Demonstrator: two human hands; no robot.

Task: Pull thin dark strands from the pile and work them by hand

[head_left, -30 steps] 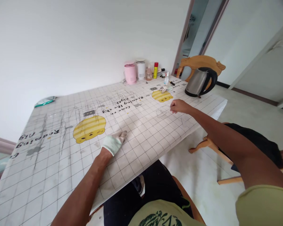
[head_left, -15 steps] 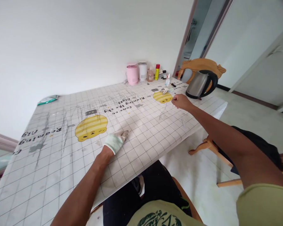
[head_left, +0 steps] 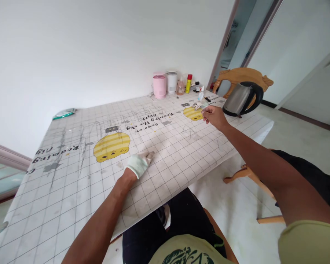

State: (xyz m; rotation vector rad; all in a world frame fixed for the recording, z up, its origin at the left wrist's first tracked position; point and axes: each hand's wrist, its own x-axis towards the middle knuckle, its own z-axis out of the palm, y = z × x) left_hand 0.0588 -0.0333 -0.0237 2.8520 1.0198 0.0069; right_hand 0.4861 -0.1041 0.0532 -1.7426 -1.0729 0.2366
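My left hand (head_left: 140,163), in a whitish work glove, rests on the checked tablecloth (head_left: 165,165), right of a printed yellow bear balloon. Its fingers are curled together, and I cannot see whether anything is under them. My right hand (head_left: 213,114) is bare and held over the far right part of the table. Thumb and fingertips are pinched; whatever they hold is too small to make out. Just beyond those fingertips lies a crumpled whitish item (head_left: 200,105), perhaps another glove. Thin pale strands (head_left: 189,132) lie on the cloth between my hands.
An electric kettle (head_left: 240,99) stands right of my right hand. Along the wall are a pink canister (head_left: 159,86), a white one (head_left: 171,82), an amber bottle (head_left: 180,87), a yellow spray can (head_left: 188,84) and a small bottle (head_left: 201,93). A green-edged packet (head_left: 64,113) lies far left.
The view has shifted slightly, so the table appears farther right. My right hand has turned a little, its fingers now more visible and still pinched. My left hand stays on the cloth.
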